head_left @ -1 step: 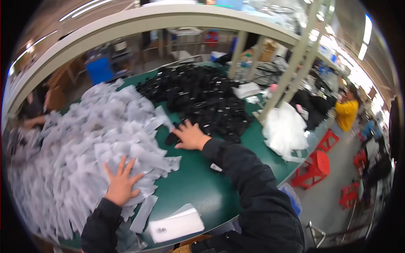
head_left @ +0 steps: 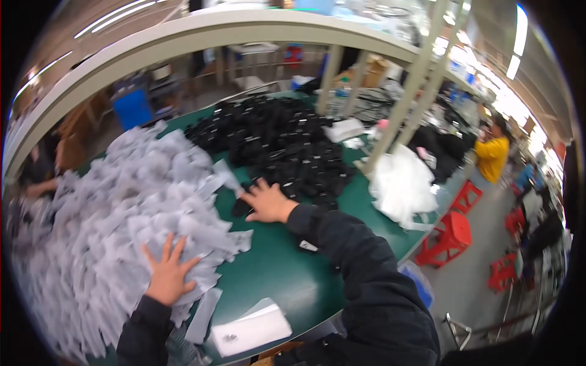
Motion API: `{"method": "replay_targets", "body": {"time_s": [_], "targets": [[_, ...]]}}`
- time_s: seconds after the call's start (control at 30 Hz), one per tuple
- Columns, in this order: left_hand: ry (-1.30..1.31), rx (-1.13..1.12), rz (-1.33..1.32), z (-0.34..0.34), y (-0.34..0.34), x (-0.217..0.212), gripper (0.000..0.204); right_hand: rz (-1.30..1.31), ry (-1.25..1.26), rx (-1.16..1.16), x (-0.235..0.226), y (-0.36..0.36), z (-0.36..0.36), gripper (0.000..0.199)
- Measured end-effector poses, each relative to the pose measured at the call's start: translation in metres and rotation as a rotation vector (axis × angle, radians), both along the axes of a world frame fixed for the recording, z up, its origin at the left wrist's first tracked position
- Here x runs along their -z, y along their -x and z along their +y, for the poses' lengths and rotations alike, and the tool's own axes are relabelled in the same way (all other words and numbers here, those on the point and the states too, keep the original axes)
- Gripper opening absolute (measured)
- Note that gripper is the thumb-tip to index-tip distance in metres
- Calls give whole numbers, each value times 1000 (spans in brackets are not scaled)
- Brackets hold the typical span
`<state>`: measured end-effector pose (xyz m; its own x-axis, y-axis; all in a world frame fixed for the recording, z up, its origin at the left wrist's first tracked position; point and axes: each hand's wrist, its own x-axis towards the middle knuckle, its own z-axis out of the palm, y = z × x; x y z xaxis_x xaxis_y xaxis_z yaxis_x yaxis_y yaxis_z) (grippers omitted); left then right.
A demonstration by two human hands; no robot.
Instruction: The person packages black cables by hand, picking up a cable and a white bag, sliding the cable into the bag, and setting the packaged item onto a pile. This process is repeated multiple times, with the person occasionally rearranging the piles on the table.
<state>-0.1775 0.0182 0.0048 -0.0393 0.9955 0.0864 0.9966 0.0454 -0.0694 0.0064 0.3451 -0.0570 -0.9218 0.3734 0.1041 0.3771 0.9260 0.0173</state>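
A large heap of translucent whitish plastic sleeves (head_left: pixel 116 213) covers the left of the green table (head_left: pixel 281 268). My left hand (head_left: pixel 169 271) lies on its near right part with the fingers spread. Further right and farther off, my right hand (head_left: pixel 268 202) is spread palm down at the near edge of a pile of small black items (head_left: pixel 274 134); their exact kind is too small to make out. A stray black piece lies by its fingertips, partly hidden. Neither hand shows anything in its grasp.
A white paper stack (head_left: pixel 251 329) lies at the front edge. White plastic sheeting (head_left: pixel 400 189) sits right of a pale metal post. A shelf beam (head_left: pixel 244 33) spans the back. Red stools (head_left: pixel 448 238) and a person in yellow (head_left: pixel 493 155) are to the right; another person's arm (head_left: pixel 39 188) reaches in at far left.
The whole view has shifted slightly, so things appear a little further left. Both hands stay spread at about the same spots relative to the piles.
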Motion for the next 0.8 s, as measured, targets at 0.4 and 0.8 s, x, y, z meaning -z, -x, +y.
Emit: {"method": "replay_targets", "body": {"time_s": [0.4,0.8], "targets": [[-21,8,-1,2,-9,1,58,194,-157,309,-46,-2,65,77],[88,22,-93,-16,-12,-20,61,3,73,179,-34,-71,11,76]]}}
